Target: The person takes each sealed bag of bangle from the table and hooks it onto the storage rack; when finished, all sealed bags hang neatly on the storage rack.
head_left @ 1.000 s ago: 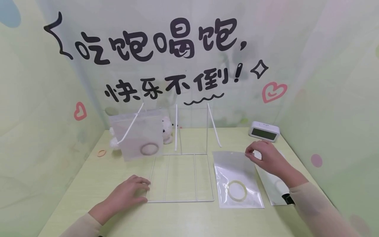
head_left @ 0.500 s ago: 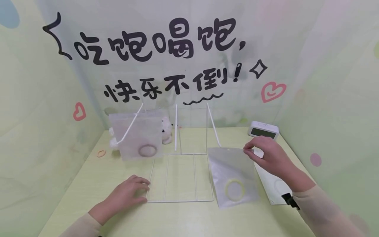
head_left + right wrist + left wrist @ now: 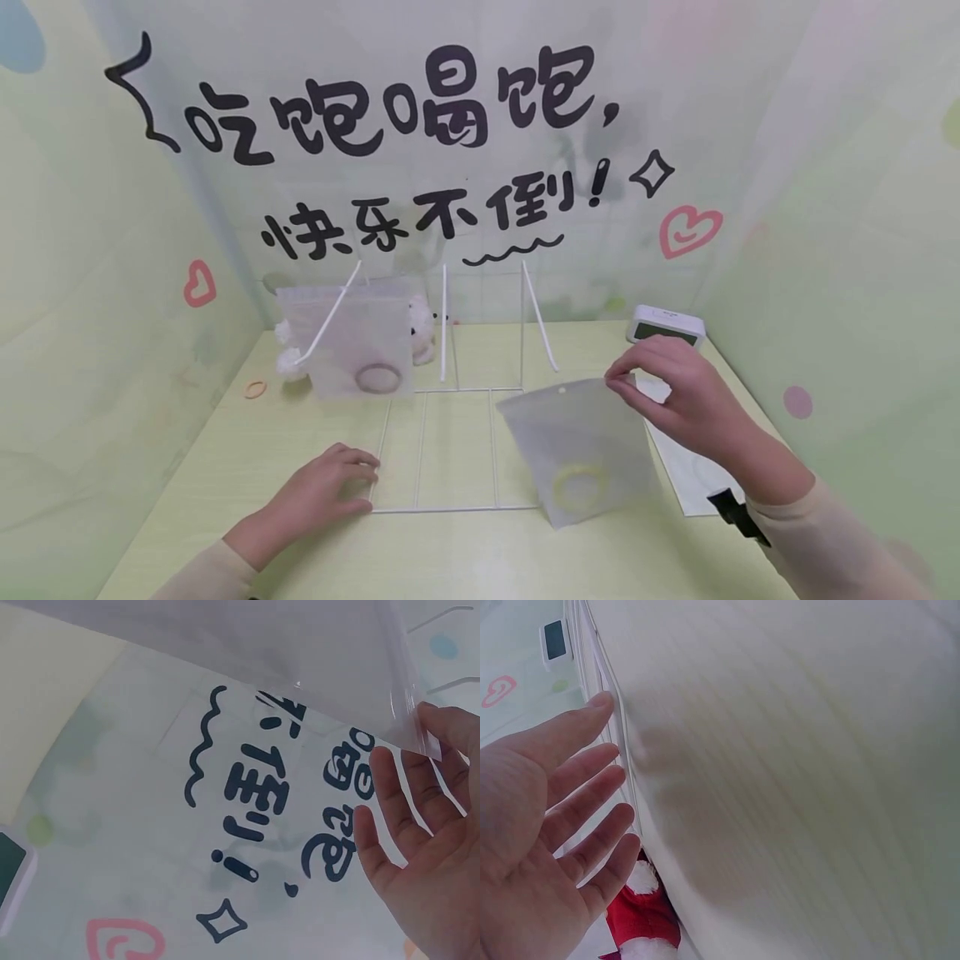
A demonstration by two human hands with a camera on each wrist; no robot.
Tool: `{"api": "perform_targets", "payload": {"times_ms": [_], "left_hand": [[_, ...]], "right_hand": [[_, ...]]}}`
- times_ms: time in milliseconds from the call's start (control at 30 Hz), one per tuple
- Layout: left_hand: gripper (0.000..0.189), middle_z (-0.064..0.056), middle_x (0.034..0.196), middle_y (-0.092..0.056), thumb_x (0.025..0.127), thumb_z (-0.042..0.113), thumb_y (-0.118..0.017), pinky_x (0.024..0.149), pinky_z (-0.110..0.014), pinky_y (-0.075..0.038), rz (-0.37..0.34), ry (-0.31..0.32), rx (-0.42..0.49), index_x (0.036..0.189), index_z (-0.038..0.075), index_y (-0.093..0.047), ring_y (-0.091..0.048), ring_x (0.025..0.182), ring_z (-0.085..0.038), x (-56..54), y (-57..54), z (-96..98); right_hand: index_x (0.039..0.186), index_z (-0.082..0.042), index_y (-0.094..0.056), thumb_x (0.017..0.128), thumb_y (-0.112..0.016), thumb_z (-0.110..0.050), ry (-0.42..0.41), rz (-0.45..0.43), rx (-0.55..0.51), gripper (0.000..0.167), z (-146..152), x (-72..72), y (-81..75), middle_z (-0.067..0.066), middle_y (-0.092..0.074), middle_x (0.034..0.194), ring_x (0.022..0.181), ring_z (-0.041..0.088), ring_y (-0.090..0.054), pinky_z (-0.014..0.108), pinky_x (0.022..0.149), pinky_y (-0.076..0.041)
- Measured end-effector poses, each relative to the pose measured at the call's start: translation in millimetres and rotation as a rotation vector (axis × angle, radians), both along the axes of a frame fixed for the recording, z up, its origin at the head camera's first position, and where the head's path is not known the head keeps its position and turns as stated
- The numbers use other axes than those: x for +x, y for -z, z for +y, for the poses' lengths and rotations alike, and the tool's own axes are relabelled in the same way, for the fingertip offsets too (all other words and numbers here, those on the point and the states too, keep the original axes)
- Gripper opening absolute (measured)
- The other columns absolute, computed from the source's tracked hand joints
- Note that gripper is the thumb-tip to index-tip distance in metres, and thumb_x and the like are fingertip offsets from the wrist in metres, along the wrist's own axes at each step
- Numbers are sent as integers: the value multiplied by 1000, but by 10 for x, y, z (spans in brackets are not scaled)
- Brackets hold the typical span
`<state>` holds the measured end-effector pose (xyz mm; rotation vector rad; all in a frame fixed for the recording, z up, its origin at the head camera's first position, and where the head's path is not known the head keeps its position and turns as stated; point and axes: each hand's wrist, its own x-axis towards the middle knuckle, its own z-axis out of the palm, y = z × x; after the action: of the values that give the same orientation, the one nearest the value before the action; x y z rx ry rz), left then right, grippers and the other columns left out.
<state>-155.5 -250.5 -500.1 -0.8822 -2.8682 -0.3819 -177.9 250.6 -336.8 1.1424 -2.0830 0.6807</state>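
My right hand (image 3: 686, 396) pinches the top right corner of a frosted zip bag (image 3: 592, 429), raised over the right side of the table. A yellow ring (image 3: 559, 490) shows through the bag's lower part, and a small hole sits at its top edge. The right wrist view has the bag's clear corner (image 3: 411, 724) between thumb and fingers. My left hand (image 3: 318, 493) rests on the table with loosely extended fingers, fingertips right at the left edge of a white wire rack (image 3: 450, 509). Another bag (image 3: 337, 337) with a brownish ring inside hangs from the rack's left hook.
A further flat bag (image 3: 678, 467) lies on the right, partly behind my right arm. Behind it stands a white digital clock (image 3: 667, 321). An orange ring (image 3: 248, 390) lies at left. A plush toy (image 3: 422, 333) sits behind the hanging bag. The rack's middle and right hooks (image 3: 542, 321) project forward.
The bag with the yellow ring has been lifted off the table by its corner and moved slightly left, now tilted. My left hand stays in place at the rack.
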Motion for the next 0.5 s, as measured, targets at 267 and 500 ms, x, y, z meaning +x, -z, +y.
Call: {"api": "perform_targets", "payload": {"times_ms": [267,500], "left_hand": [[33,5,125,-71,78,32,-87,92,-43,-60,-24,8,-6,108,20,-78,-63,111,-19,-2,-15,16],[33,7,126,-71,79,33,-87,93,-41,-60,-24,-7,-6,108,20,-78,-62,113,-17,1,-8,9]], "right_hand": [[95,-16,-75,103,-64,-36,-57,-1,-22,24,-159,153,-165,-12,-70,88,83,7,-59,18,80,-44],[93,-10,-74,102,-67,-29,-145,-2,-65,22,-303,172,-334,-6,-72,86,82,9,-61,17,82,-46]]}}
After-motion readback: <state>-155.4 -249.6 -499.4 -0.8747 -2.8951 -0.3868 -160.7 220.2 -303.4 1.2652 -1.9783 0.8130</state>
